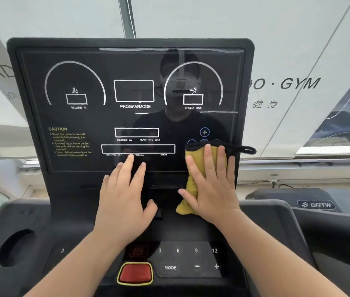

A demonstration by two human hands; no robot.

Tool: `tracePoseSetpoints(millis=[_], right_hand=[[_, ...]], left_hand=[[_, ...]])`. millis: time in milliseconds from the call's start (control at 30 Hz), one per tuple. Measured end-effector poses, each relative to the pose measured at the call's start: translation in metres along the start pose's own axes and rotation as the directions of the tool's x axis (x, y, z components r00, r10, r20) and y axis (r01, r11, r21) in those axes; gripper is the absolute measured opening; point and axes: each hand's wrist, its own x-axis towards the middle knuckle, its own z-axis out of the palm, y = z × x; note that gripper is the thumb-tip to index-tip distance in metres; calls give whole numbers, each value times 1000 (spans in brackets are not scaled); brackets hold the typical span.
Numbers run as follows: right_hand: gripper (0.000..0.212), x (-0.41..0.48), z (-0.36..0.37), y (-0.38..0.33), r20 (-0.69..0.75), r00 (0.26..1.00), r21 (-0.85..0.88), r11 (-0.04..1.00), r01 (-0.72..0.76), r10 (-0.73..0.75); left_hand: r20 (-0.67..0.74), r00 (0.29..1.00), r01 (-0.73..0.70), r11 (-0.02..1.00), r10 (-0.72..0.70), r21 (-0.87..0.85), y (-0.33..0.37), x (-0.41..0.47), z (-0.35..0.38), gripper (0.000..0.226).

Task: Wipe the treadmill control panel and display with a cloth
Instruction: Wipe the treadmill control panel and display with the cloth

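Note:
The black treadmill display [97, 121] stands upright in front of me, with white dials and boxes printed on it. Below it lies the control panel [187, 260] with number keys, MODE, minus and plus. A yellow cloth [193, 166] with black trim and a loop is pressed flat against the display's lower right corner by my right hand [214, 183], fingers spread over it. My left hand [122, 194] rests flat and empty on the display's lower edge, fingers apart, just left of the cloth.
A red stop button [135, 273] with a yellow rim sits at the panel's bottom centre. A cup holder recess [15, 247] is at the left of the console. Another treadmill marked BRTW [316, 204] stands to the right. Frosted windows are behind.

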Motion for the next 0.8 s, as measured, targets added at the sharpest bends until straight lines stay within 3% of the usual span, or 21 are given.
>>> tracePoseSetpoints(millis=[167, 400, 567, 800], right_hand=[[86, -28, 4, -1, 110, 992, 27, 998, -57, 54], [80, -37, -10, -71, 167, 982, 185, 981, 57, -89], [75, -36, -13, -64, 154, 969, 197, 967, 162, -194], [74, -74, -11, -35, 153, 987, 117, 991, -71, 53]], left_hand=[[27, 998, 58, 998, -57, -8, -16, -24, 11, 79], [75, 989, 127, 992, -129, 24, -43, -53, 20, 85], [109, 986, 121, 991, -127, 61, -54, -56, 20, 87], [97, 981, 169, 985, -170, 20, -71, -59, 22, 87]])
